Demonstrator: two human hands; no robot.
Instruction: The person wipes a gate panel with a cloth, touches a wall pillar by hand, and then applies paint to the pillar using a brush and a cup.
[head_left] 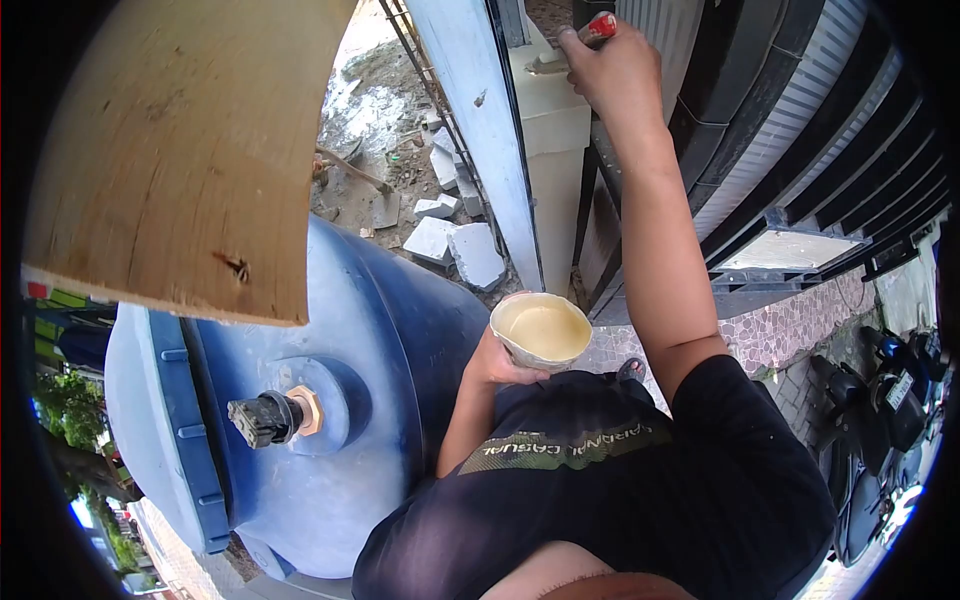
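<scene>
My left hand (488, 362) is wrapped round a bowl-like cup (540, 358) in front of my body. Pale cream paint (545, 328) fills much of the cup, and its rim and outside look smeared. My right arm reaches far forward, with the right hand (617, 75) closed around a paintbrush (600, 28). Red shows on the end of its handle. The brush's bristles are at a cream-coloured post (553, 130), seemingly touching its surface; the fingers partly hide the brush.
A large blue water tank (400, 300) stands at my left, below a wooden board (180, 150). A pale blue-white upright (470, 110) runs beside the post. Broken white blocks (475, 255) lie behind it. Dark slatted fencing (760, 130) is on the right, with parked motorbikes (880, 400) further off.
</scene>
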